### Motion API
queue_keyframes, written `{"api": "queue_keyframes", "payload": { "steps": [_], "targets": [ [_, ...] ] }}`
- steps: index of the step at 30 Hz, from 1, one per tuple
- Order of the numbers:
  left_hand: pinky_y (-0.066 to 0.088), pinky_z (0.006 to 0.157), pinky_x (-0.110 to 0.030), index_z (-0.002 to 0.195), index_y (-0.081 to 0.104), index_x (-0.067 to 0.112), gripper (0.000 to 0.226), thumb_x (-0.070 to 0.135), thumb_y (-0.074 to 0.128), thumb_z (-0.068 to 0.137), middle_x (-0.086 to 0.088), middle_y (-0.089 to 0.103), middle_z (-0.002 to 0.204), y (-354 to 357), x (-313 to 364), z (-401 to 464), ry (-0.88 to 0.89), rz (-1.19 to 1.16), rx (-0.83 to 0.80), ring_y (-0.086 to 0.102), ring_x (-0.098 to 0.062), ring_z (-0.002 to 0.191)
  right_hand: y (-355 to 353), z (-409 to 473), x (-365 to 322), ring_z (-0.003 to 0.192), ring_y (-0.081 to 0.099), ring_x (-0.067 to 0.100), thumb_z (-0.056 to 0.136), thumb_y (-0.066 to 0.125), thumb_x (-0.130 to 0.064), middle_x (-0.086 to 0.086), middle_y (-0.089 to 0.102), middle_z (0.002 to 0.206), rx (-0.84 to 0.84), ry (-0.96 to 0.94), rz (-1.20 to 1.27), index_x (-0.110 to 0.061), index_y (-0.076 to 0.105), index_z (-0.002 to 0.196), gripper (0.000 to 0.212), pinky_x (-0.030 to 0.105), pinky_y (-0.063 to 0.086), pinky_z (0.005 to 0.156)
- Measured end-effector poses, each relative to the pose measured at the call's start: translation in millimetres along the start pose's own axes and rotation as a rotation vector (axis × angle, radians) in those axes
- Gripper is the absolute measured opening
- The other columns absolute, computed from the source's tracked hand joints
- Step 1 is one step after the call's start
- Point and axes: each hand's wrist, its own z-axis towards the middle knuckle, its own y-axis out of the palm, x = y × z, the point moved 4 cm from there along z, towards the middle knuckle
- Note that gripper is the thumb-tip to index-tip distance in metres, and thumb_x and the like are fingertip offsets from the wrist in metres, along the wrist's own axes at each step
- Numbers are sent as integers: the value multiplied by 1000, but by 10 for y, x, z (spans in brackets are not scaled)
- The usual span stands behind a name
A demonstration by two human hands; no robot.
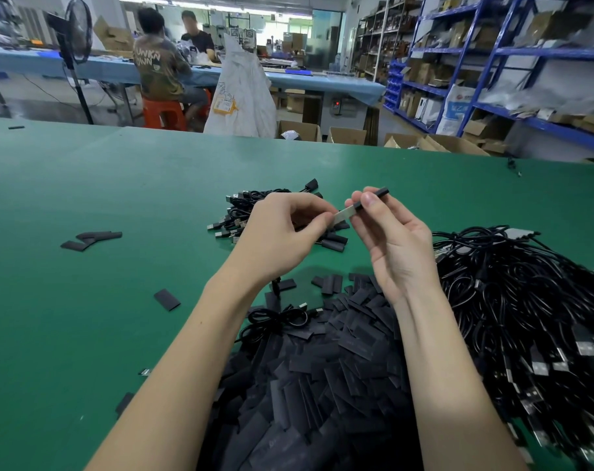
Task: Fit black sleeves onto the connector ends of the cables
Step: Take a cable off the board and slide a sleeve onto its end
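Above the green table (119, 198) my two hands meet over the work. My left hand (282, 232) pinches the silver metal end of a connector (344, 215) between thumb and forefinger. My right hand (394, 239) pinches a black sleeve (379, 193) that sits on the far end of that connector, pointing up and to the right. A large heap of flat black sleeves (322, 385) lies under my forearms. A coiled cable (282, 317) rests on the heap's far edge. The held connector's own cable is hidden by my hands.
A big tangle of black cables (526, 300) fills the right side of the table. A smaller cable bundle (244, 205) lies behind my left hand. Loose sleeves (91, 239) are scattered at left. Two people sit at a blue bench (322, 81) beyond; blue shelves (492, 62) stand at right.
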Motion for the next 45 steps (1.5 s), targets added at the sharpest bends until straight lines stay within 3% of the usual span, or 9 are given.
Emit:
{"api": "queue_keyframes", "payload": {
  "steps": [7,16,20,24,27,32,38,45],
  "targets": [
    [44,72,-6,97,80,17,13,13,69,93,10,76,85,5,54,-12,114,143,119,67,-1,76,1,31,35,97,72,22,88,74,-3,13,76,95,127,84,5,-3,76,92,4,25,60,77],
    [51,74,-33,97,76,5,10,6,67,93,-7,71,86,134,136,-79,329,284,253,64,-21,74,73,-1,102,82,74,18,88,76,-6,12,75,89,273,173,133,-4,72,89,5,25,62,75],
    [52,73,-35,96,75,3,9,4,67,93,-7,71,87,133,124,-88,354,276,302,64,-22,75,113,-17,118,81,76,19,87,77,-5,13,76,87,285,190,161,-2,71,89,7,25,62,72],
    [54,78,-26,98,79,10,12,7,69,92,0,76,88,113,110,-67,273,174,301,69,-13,79,193,-57,160,75,76,17,87,75,-1,11,77,82,232,183,164,-1,71,87,4,22,60,67],
    [57,82,-23,98,81,17,13,11,72,91,7,78,88,55,11,0,78,-64,197,73,-4,83,229,-58,119,77,75,14,88,73,0,10,77,84,180,106,111,0,72,92,4,22,60,70],
    [59,78,-25,103,73,9,15,7,76,89,-10,78,92,-57,-71,22,-136,-535,35,74,-17,83,322,-56,12,85,75,13,91,72,-4,8,77,90,53,-24,-28,-7,73,96,7,21,58,75],
    [58,74,-21,96,74,6,10,0,73,88,-6,77,81,-131,-102,14,-176,-629,-14,72,-13,75,367,-85,-27,88,75,17,92,71,-6,9,79,88,-43,-191,-190,-26,63,124,39,29,61,82],
    [57,67,-21,90,72,6,10,0,77,84,-10,76,75,14,-84,13,-188,-676,67,72,-13,68,293,-59,-42,77,71,10,90,74,-6,4,76,82,-25,-219,-247,-21,74,114,28,22,58,73]
  ]
}}
